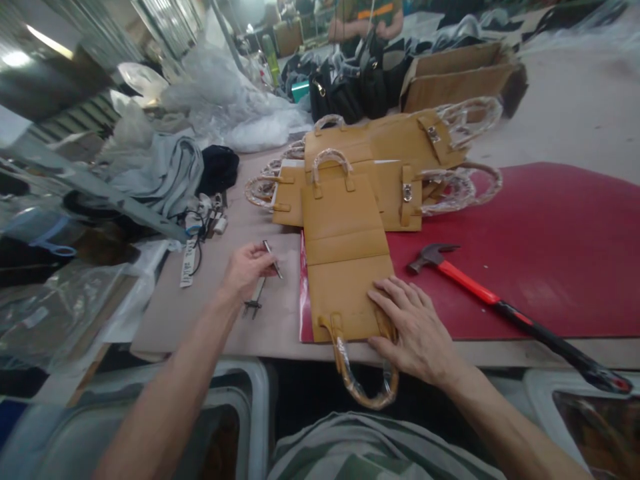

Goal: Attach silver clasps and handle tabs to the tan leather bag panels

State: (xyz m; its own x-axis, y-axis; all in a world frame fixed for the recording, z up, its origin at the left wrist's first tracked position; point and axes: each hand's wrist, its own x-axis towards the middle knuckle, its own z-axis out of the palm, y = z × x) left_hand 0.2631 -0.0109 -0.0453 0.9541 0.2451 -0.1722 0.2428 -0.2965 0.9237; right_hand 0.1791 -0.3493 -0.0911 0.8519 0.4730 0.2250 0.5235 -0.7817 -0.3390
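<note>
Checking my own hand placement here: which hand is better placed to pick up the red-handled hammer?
Right. The right hand lies flat on the tan leather bag, beside the red-handled hammer on the red mat. The left hand holds a thin metal tool farther away.
</note>
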